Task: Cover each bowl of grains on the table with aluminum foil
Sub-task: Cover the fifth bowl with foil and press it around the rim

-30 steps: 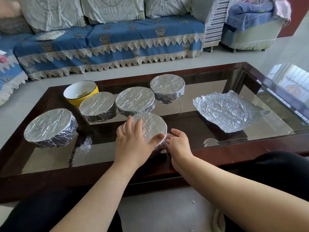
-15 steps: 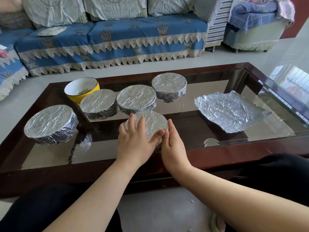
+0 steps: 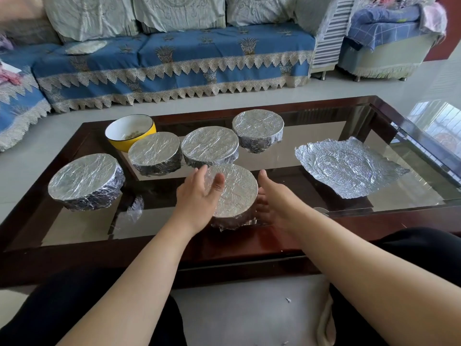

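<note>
The nearest foil-covered bowl point(image 3: 233, 193) sits at the front edge of the glass counter point(image 3: 311, 156). The left hand point(image 3: 199, 196) and right hand point(image 3: 272, 201) flank it, each grip spread with fingers relaxed, pinching nothing. Four further covered bowls stand behind. One yellow bowl point(image 3: 129, 132) remains uncovered. A loose foil sheet point(image 3: 349, 167) lies at right.

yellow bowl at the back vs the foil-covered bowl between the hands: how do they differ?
The yellow bowl is uncovered, its white inside and some grains showing; the foil-covered bowl is wrapped over top and sides, contents hidden. The yellow bowl sits untouched at the far left of the table; the foil-covered bowl sits at the near edge between the left hand and right hand. Both are round and upright.
</note>
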